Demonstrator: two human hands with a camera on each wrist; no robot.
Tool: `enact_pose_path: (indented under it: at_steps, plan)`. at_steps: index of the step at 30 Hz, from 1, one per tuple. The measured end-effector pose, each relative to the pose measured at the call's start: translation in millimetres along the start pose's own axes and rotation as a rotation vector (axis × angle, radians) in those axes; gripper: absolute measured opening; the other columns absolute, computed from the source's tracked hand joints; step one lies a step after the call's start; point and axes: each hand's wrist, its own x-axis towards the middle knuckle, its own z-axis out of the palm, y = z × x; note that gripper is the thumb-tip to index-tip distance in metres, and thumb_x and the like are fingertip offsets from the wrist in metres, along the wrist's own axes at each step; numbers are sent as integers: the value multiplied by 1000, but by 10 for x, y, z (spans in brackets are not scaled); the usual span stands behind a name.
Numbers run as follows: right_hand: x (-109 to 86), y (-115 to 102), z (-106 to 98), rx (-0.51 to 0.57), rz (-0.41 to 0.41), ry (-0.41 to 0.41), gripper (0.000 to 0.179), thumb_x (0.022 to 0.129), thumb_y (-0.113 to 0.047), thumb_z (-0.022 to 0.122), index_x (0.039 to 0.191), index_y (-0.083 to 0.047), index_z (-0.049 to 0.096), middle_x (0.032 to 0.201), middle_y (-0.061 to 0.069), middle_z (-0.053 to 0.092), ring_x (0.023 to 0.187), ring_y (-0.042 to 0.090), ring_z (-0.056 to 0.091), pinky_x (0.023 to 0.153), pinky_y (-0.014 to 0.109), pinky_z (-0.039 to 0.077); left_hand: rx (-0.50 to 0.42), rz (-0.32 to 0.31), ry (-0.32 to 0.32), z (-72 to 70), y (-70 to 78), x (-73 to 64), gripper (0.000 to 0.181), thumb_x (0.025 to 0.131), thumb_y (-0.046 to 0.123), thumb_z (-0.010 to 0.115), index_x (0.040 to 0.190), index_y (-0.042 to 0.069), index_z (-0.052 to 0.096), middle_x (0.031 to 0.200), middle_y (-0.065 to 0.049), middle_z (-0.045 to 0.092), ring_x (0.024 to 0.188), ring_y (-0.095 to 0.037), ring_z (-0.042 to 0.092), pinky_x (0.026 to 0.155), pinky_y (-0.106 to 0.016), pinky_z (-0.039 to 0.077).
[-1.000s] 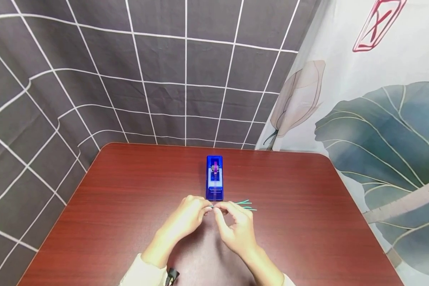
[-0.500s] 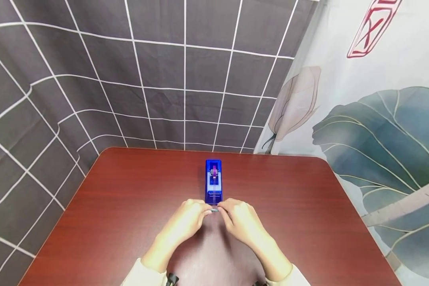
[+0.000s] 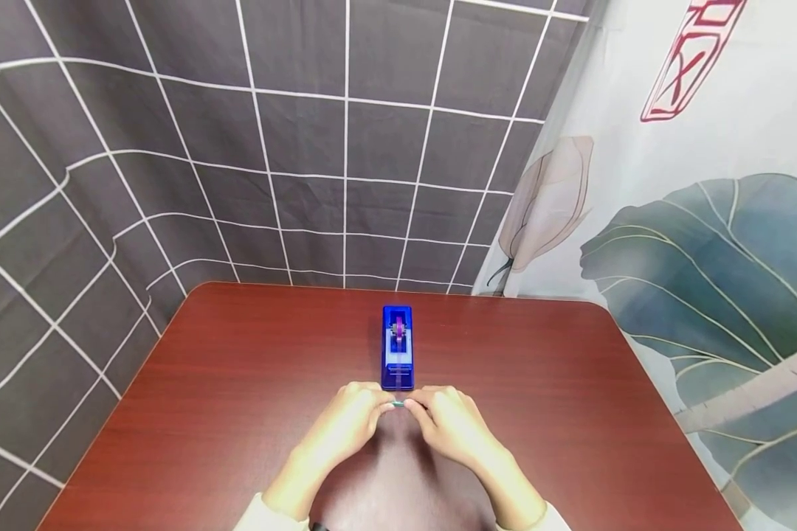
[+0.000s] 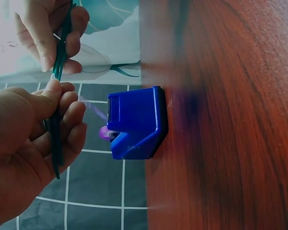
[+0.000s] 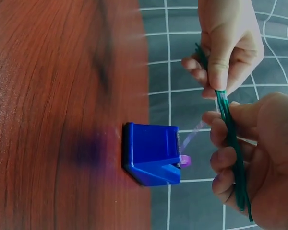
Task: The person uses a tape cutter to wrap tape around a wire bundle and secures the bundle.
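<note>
1. Two bare hands nearly meet over the worktop, a smooth, reddish-brown surface with streaky wood grain and rounded far corners.
2. The left hand is clamped on a green bundle, its thumb pressing the strands against curled fingers.
3. The right hand pinches the same bundle between thumb and fingers, close beside the left.
4. The bundle, slim and straight, is made of thin strands with loose ends; it is held raised, midway between the worktop's left and right edges.
5. A glossy blue, angular tape dispenser stands just beyond the hands, nearer the far edge, with a round purple roll inside.
6. One translucent, purplish tape strip slants from the dispenser toward the bundle.
7. Behind the far edge hangs creased, dark grey cloth with white grid lines.
</note>
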Motion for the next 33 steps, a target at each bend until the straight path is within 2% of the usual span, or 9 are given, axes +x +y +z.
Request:
enact_pose_path:
  at_steps: [3, 7, 14, 20, 33]
  plan:
    - [-1, 7, 9, 24, 28, -11, 18, 95, -14, 67, 77, -18, 69, 64, -13, 47, 57, 2, 40, 51, 26, 38, 8, -1, 5, 13, -6, -10, 6, 91, 7, 72, 89, 11, 77, 78, 4, 67, 74, -10, 65, 68, -30, 53]
    - [1, 13, 16, 62, 51, -2, 18, 94, -15, 69, 77, -19, 69, 64, -14, 45, 56, 1, 37, 51, 25, 36, 4, -7, 14, 23, -13, -18, 6, 92, 7, 72, 90, 10, 77, 76, 5, 65, 71, -8, 60, 66, -29, 52]
    - [3, 25, -1, 95, 38, 30, 13, 94, -16, 71, 81, -18, 75, 70, -15, 57, 61, 0, 46, 54, 25, 42, -19, -11, 27, 8, -1, -13, 7, 92, 6, 72, 89, 11, 77, 75, 5, 65, 69, -5, 57, 64, -25, 50]
    - [16, 34, -18, 60, -4, 91, 9, 90, -15, 75, 82, -18, 76, 73, -13, 62, 65, 1, 56, 57, 28, 49, -52, -30, 45, -36, 18, 17, 7, 91, 7, 73, 92, 11, 78, 77, 4, 66, 72, -6, 60, 66, -24, 51]
    - [20, 52, -11, 35, -87, 158, 5, 88, -11, 77, 85, -15, 76, 76, -11, 63, 65, 1, 54, 57, 26, 48, -66, -7, 85, -67, 16, 28, 8, 88, 4, 76, 95, 7, 79, 82, 2, 70, 76, -10, 66, 71, -26, 54]
